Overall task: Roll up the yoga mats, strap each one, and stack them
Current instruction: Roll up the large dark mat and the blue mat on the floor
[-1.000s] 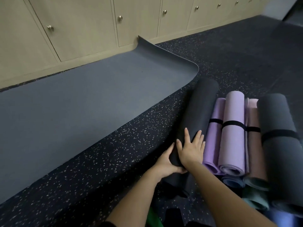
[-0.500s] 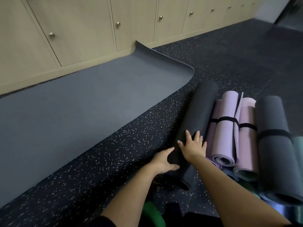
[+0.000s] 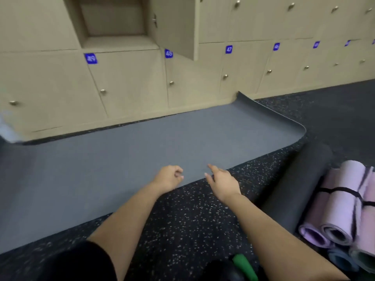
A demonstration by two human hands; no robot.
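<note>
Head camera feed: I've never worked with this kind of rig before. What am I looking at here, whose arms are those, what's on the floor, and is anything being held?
There is no machine here. The one picture comes from a camera worn on a person's head, looking forward and down, so the two bare arms reaching in from the bottom are the wearer's own. The left hand is loosely curled and the right hand has its fingers spread; both sit at the near edge of the flat grey mat, and neither holds anything. That mat lies unrolled along the lockers, its far right corner curled up. On the speckled floor to the right lies a rolled dark mat with no strap visible, and beside it a pile of rolled mats, the lilac rolls banded with black straps. One locker door stands open above.
</note>
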